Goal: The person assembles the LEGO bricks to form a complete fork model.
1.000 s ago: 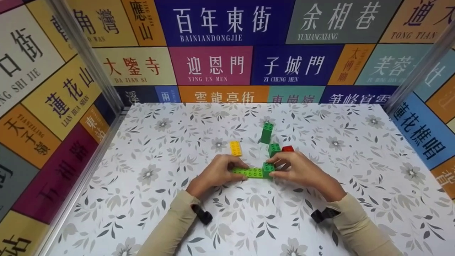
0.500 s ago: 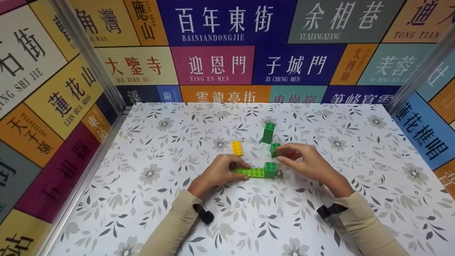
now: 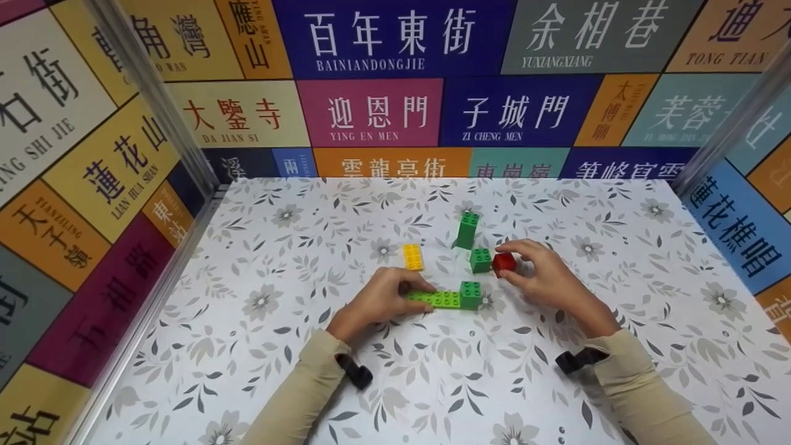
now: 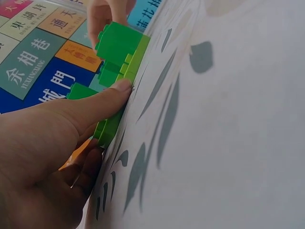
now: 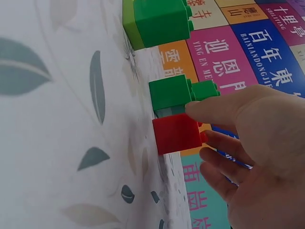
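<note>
My left hand point(image 3: 374, 303) grips the left end of a lime green building-block plate point(image 3: 446, 300), thumb in front and fingers behind. A green block point(image 3: 470, 295) stands on the plate's right end. To the right, my right hand point(image 3: 547, 278) has its thumb and index finger around a red block point(image 3: 503, 264). This block still rests on the table in the right wrist view, with the thumb at its upper corner; the index fingertip is hidden there. Just left of the red block sits a loose green block point(image 3: 481, 260).
A tall green block stack point(image 3: 468, 230) stands behind the loose green block. A yellow block point(image 3: 412, 257) lies beyond my left hand. The white leaf-patterned table point(image 3: 296, 358) meets walls of coloured signs point(image 3: 371, 114) at the back and sides.
My right hand has let go of the green block on the lime plate and moved right and away to the red block. The left hand keeps its hold on the plate.
</note>
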Tool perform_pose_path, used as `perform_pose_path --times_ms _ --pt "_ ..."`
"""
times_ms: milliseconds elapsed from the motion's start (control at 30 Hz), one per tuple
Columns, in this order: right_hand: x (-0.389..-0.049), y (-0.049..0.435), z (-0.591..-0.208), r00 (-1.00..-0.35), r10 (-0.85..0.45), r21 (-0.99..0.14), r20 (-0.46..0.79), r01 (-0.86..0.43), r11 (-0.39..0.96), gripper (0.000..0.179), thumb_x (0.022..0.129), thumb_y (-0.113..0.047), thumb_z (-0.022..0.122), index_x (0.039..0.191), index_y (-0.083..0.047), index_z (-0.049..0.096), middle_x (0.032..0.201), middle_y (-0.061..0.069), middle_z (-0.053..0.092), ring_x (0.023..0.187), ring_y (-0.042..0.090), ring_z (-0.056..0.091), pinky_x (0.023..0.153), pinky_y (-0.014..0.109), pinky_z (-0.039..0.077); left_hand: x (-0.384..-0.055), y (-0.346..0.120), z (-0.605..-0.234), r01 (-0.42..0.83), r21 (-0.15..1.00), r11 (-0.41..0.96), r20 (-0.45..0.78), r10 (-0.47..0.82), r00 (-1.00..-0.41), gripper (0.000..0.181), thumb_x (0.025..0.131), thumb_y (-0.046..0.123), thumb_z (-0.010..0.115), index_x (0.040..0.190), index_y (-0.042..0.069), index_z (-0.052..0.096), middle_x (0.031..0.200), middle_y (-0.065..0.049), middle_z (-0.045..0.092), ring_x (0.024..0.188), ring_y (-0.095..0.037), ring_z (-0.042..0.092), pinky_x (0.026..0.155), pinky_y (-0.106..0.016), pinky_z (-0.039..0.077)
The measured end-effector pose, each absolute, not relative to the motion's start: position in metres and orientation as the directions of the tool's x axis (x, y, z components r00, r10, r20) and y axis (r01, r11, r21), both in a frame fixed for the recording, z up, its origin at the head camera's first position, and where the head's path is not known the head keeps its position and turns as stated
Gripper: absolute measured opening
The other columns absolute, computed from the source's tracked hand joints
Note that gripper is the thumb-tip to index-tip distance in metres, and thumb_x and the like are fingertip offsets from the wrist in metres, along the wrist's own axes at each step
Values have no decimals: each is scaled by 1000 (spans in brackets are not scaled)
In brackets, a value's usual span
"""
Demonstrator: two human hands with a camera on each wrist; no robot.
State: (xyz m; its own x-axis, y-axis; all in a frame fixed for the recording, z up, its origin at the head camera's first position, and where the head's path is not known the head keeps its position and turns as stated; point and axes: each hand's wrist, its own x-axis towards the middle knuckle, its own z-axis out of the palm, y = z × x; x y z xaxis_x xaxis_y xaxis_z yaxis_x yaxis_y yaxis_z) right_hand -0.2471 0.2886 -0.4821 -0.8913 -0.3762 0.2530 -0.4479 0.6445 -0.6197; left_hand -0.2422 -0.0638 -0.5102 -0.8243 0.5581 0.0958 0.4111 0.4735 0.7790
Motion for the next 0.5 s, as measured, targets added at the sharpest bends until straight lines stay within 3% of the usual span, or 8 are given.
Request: perform_pose_path --times_ms 300,500 --pt "-246 288 -484 -908 -375 -630 186 -403 663 52 94 8 75 144 1 65 139 23 68 121 40 70 101 50 62 -243 -64 -510 424 770 477 99 567 -818 33 84 28 95 115 26 84 107 12 82 91 -8 67 80 -24 53" --pt "-246 289 -483 -925 -341 -624 169 -368 689 46 96 6 73 142 0 66 137 23 69 124 41 69 102 53 61 -243 -64 -510 440 766 468 115 574 -811 33 85 27 95 116 23 85 106 11 83 90 -9 68 78 -23 53"
